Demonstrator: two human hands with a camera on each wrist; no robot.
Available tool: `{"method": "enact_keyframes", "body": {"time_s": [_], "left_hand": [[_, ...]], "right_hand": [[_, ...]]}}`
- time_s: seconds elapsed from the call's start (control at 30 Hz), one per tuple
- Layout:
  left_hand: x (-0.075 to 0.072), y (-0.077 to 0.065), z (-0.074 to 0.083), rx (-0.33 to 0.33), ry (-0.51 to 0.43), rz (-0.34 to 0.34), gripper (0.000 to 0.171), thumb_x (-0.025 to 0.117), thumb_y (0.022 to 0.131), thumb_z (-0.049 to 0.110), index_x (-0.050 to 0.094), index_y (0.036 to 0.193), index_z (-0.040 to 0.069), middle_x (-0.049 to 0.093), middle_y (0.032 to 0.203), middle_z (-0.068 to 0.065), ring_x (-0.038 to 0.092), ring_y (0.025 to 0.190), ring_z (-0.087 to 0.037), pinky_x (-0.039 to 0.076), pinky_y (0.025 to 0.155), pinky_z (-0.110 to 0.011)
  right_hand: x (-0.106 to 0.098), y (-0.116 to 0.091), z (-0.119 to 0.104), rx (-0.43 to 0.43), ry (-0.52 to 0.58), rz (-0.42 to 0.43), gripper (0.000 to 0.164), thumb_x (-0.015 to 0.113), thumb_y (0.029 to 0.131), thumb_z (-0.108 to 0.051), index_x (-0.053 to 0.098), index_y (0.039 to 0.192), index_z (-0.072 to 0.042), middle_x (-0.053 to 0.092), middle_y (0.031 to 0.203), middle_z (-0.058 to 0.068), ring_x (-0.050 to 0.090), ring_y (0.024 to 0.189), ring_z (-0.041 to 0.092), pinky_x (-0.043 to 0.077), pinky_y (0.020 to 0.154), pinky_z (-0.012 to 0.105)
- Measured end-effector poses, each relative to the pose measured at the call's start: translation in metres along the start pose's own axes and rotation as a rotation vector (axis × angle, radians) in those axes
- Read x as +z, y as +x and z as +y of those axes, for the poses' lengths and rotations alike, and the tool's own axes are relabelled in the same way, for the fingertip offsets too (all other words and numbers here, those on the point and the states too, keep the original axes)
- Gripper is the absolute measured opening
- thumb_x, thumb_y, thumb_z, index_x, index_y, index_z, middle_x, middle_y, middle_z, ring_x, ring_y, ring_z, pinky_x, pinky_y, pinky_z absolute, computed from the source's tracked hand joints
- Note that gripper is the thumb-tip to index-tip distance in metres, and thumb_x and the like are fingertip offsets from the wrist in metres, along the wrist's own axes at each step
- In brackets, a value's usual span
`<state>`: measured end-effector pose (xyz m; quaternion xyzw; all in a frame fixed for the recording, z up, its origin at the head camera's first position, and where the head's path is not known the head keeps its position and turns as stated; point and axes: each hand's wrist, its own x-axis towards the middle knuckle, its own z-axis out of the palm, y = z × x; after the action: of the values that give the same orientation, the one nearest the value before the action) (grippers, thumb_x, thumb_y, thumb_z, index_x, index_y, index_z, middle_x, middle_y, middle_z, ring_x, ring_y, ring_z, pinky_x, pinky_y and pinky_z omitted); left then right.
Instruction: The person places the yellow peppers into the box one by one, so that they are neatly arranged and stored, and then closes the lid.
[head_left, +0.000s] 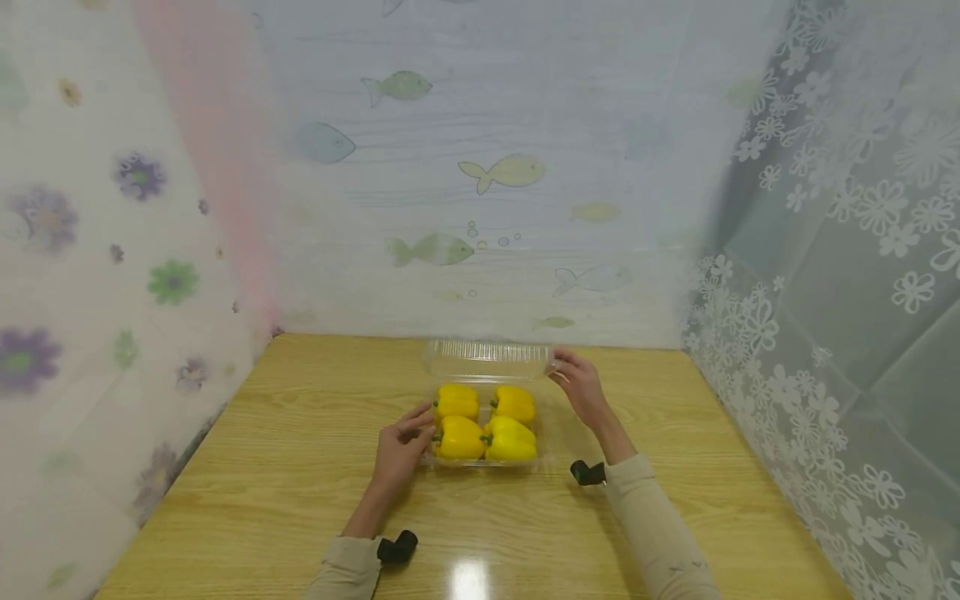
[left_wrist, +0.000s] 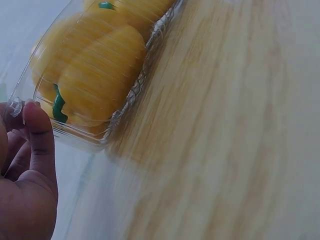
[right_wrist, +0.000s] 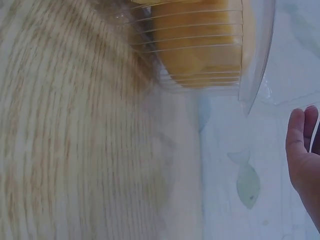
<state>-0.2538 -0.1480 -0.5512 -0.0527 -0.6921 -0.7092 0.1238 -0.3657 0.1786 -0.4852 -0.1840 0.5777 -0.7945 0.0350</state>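
A clear plastic clamshell box (head_left: 545, 460) lies on the table with its ribbed lid (head_left: 487, 363) raised at the back. Several yellow bell peppers (head_left: 512, 440) with green stems fill the base in two rows. My left hand (head_left: 402, 447) is at the box's left side; in the left wrist view its thumb (left_wrist: 39, 137) and a finger pinch the rim's corner beside a pepper (left_wrist: 102, 75). At the lid's right end, my right hand (head_left: 579, 382) pinches the edge. In the right wrist view the right hand's fingertips (right_wrist: 297, 120) meet the lid's clear edge.
The box stands mid-table on a light wood-grain tabletop (head_left: 300, 433). A fish-printed curtain (head_left: 495, 167) hangs along the back edge, with flowered sheets (head_left: 97, 275) to the left and right. Black wrist-worn cameras (head_left: 397, 547) stick out from both sleeves.
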Motion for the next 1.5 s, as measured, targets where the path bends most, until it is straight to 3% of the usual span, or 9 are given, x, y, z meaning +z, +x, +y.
{"method": "enact_keyframes", "body": {"time_s": [0.1,0.37,0.6,0.67,0.83,0.93,1.07,1.23,1.5], "left_hand": [[0.000,0.000,0.001,-0.012,-0.005,0.000,0.024,0.068,0.095,0.001,0.072,0.117,-0.008,0.059,0.143,-0.019,0.061,0.076,-0.007,0.047,0.062,-0.016],[0.000,0.000,0.001,-0.039,0.012,0.004,0.025,0.067,0.097,0.007,0.072,0.119,-0.005,0.059,0.143,-0.016,0.062,0.081,-0.009,0.049,0.064,-0.017],[0.002,0.001,0.006,-0.135,0.006,0.075,0.037,0.052,0.107,0.019,0.069,0.103,-0.015,0.063,0.091,-0.016,0.053,0.065,-0.012,0.048,0.055,-0.023],[0.003,0.000,0.006,-0.152,-0.014,0.081,0.042,0.049,0.109,0.023,0.069,0.111,-0.013,0.063,0.091,-0.016,0.054,0.066,-0.011,0.050,0.056,-0.023],[0.002,-0.002,0.009,-0.155,-0.072,0.089,0.045,0.043,0.111,0.030,0.065,0.133,-0.002,0.065,0.099,-0.019,0.058,0.068,-0.010,0.054,0.059,-0.025],[0.001,-0.003,0.010,-0.142,-0.078,0.110,0.046,0.044,0.110,0.031,0.064,0.135,-0.002,0.064,0.086,-0.014,0.060,0.064,-0.010,0.055,0.057,-0.026],[0.001,-0.002,0.010,-0.129,-0.072,0.139,0.040,0.048,0.109,0.025,0.064,0.135,0.000,0.060,0.079,-0.005,0.059,0.063,-0.011,0.056,0.056,-0.026],[-0.002,-0.001,0.011,-0.149,-0.055,0.123,0.035,0.051,0.107,0.016,0.063,0.136,0.000,0.063,0.090,-0.010,0.059,0.072,-0.011,0.054,0.061,-0.024],[-0.010,0.001,0.015,-0.234,-0.016,0.029,0.043,0.061,0.101,0.015,0.057,0.142,0.001,0.058,0.136,-0.021,0.065,0.088,-0.015,0.055,0.074,-0.024]], "right_hand": [[-0.001,-0.004,0.001,0.007,-0.040,0.001,0.017,0.050,0.104,-0.003,0.062,0.115,-0.009,0.061,0.112,0.003,0.062,0.100,0.013,0.051,0.098,0.027],[-0.008,-0.018,0.005,-0.009,-0.198,-0.088,0.039,0.053,0.102,-0.005,0.046,0.138,0.011,0.059,0.120,0.003,0.057,0.112,0.012,0.049,0.097,0.022],[-0.012,-0.025,0.008,-0.032,-0.261,-0.124,0.043,0.057,0.100,0.002,0.046,0.138,0.016,0.063,0.122,-0.003,0.061,0.113,0.008,0.051,0.098,0.022],[-0.013,-0.028,0.008,-0.028,-0.296,-0.136,0.043,0.059,0.099,0.002,0.048,0.139,0.015,0.062,0.125,-0.003,0.060,0.114,0.008,0.051,0.097,0.021],[-0.017,-0.036,0.009,0.002,-0.384,-0.178,0.046,0.063,0.098,-0.002,0.050,0.141,0.011,0.058,0.136,0.005,0.055,0.124,0.026,0.050,0.098,0.020],[-0.019,-0.041,0.010,0.036,-0.436,-0.210,0.046,0.062,0.099,-0.003,0.050,0.142,0.007,0.052,0.145,0.019,0.046,0.131,0.044,0.048,0.099,0.021],[-0.021,-0.046,0.008,0.089,-0.482,-0.257,0.049,0.058,0.100,-0.002,0.046,0.147,0.005,0.040,0.153,0.031,0.039,0.136,0.053,0.047,0.106,0.035],[-0.023,-0.052,0.006,0.136,-0.535,-0.302,0.056,0.060,0.100,-0.006,0.040,0.152,0.003,0.035,0.158,0.027,0.037,0.139,0.050,0.042,0.110,0.054],[-0.024,-0.061,0.006,0.162,-0.584,-0.340,0.062,0.064,0.100,-0.009,0.037,0.154,0.000,0.035,0.158,0.027,0.041,0.135,0.050,0.047,0.106,0.049]]}}
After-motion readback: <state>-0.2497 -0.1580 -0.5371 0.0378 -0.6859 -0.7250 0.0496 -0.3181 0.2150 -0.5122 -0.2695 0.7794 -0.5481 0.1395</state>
